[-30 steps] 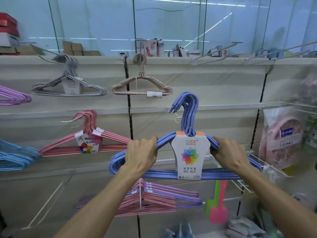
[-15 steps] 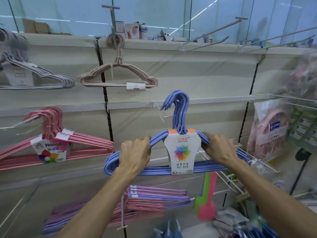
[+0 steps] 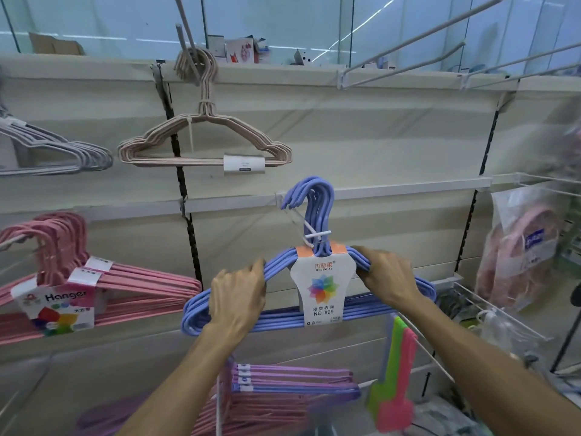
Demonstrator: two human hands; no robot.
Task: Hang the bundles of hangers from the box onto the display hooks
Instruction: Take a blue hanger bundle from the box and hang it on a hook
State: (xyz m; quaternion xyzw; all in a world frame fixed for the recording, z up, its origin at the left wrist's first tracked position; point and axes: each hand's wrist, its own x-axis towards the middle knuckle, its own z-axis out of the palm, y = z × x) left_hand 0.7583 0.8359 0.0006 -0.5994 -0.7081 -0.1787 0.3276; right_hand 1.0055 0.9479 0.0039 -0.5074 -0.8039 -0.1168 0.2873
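Note:
I hold a bundle of blue hangers (image 3: 317, 313) with a white label card in front of the beige display wall. My left hand (image 3: 237, 294) grips its left shoulder and my right hand (image 3: 388, 278) grips its right shoulder. The bundle's hook tops (image 3: 311, 196) sit over a white display hook (image 3: 309, 229) that sticks out from the middle rail; whether they bear on it I cannot tell. The box is out of view.
A beige hanger bundle (image 3: 204, 143) hangs on the top rail. Pink bundles (image 3: 94, 287) hang at left, grey ones (image 3: 56, 152) above them. Purple and pink bundles (image 3: 283, 385) hang below my arms. Long bare hooks (image 3: 408, 45) jut out at upper right, bagged goods (image 3: 522, 247) at right.
The blue bundle's hook tops have come in over the white display hook, which now crosses in front of their necks. My view has shifted right and closer to the wall.

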